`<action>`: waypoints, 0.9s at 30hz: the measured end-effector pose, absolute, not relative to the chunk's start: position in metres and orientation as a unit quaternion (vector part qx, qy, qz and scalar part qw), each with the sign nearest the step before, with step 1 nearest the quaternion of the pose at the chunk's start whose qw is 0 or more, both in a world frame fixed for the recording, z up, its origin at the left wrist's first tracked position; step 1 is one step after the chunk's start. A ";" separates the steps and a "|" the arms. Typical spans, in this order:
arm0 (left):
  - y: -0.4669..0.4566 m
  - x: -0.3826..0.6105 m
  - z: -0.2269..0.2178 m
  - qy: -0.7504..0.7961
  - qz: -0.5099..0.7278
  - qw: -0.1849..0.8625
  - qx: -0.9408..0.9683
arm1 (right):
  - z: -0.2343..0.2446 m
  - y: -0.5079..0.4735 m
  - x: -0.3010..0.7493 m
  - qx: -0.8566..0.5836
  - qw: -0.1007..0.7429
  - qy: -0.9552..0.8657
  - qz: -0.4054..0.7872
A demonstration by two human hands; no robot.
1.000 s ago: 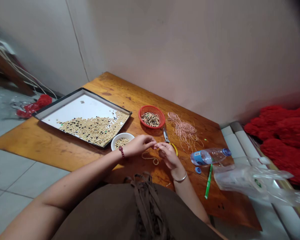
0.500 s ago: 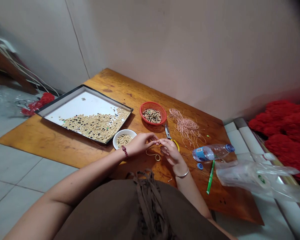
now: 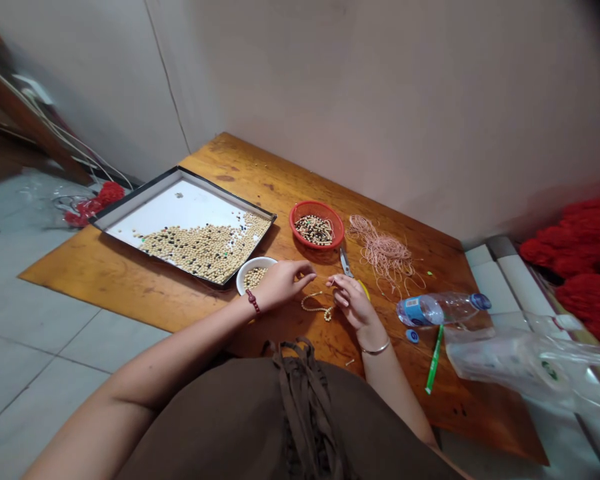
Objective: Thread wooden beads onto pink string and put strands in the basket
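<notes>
My left hand (image 3: 284, 283) hovers just right of a white bowl (image 3: 241, 285) of pale beads, thumb and forefinger tips together; anything between them is too small to see. A short gap away, my right hand (image 3: 353, 301) pinches what looks like the thread end of a beaded string (image 3: 316, 308). That string of cream beads curls on the table between both hands. Scissors (image 3: 346, 263) with yellow handles lie behind my right hand, which partly hides them. A red basket (image 3: 294, 230) of dark and pale beads stands beyond.
A black-edged white tray (image 3: 165, 200) of loose beads is at left. Tangled pink cord (image 3: 383, 250) lies right of the basket. Further right are a plastic bottle (image 3: 443, 308), a blue cap (image 3: 412, 336), a green pen (image 3: 434, 360) and a clear plastic bag (image 3: 510, 360). A wall borders the wooden table (image 3: 145, 293).
My hands were together at the fingertips and have moved apart. One end of the beaded string has shifted up toward my right fingers. The whole view has swung slightly.
</notes>
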State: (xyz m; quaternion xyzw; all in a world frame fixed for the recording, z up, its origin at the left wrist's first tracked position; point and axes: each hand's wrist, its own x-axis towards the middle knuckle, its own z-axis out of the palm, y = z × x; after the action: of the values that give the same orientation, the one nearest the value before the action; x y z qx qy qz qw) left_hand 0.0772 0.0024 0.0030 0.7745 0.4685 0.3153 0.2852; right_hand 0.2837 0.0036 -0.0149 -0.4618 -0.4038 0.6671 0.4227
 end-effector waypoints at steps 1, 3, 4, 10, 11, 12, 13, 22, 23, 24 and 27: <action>0.002 0.076 0.004 0.475 0.313 0.273 0.776 | -0.016 0.004 0.284 -0.464 0.424 -0.402 0.666; 0.002 0.074 0.006 0.489 0.310 0.243 0.779 | -0.018 0.006 0.285 -0.467 0.424 -0.396 0.667; 0.001 0.072 0.008 0.495 0.309 0.229 0.779 | -0.019 0.006 0.285 -0.468 0.424 -0.393 0.669; 0.001 0.061 0.018 0.508 0.318 0.191 0.777 | -0.024 0.009 0.285 -0.491 0.433 -0.390 0.648; 0.001 0.059 0.018 0.512 0.318 0.189 0.775 | -0.025 0.009 0.286 -0.493 0.440 -0.389 0.642; 0.002 0.057 0.019 0.517 0.318 0.187 0.773 | -0.026 0.010 0.286 -0.493 0.449 -0.387 0.637; 0.003 0.056 0.019 0.523 0.316 0.185 0.770 | -0.027 0.010 0.287 -0.492 0.455 -0.385 0.635; 0.010 0.040 0.022 0.572 0.300 0.167 0.745 | -0.028 0.015 0.297 -0.499 0.439 -0.328 0.671; 0.011 0.039 0.022 0.576 0.298 0.164 0.743 | -0.029 0.015 0.297 -0.499 0.439 -0.329 0.670; 0.011 0.037 0.023 0.579 0.296 0.162 0.742 | -0.029 0.016 0.298 -0.501 0.442 -0.330 0.667; 0.013 0.034 0.024 0.588 0.284 0.160 0.740 | -0.029 0.018 0.298 -0.506 0.453 -0.333 0.654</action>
State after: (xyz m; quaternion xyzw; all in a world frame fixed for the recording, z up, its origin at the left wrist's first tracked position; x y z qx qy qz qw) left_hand 0.0340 0.0127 0.0240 0.7404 0.5878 0.2839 0.1604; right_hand 0.2980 0.0176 -0.0286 -0.5062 -0.3332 0.6535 0.4534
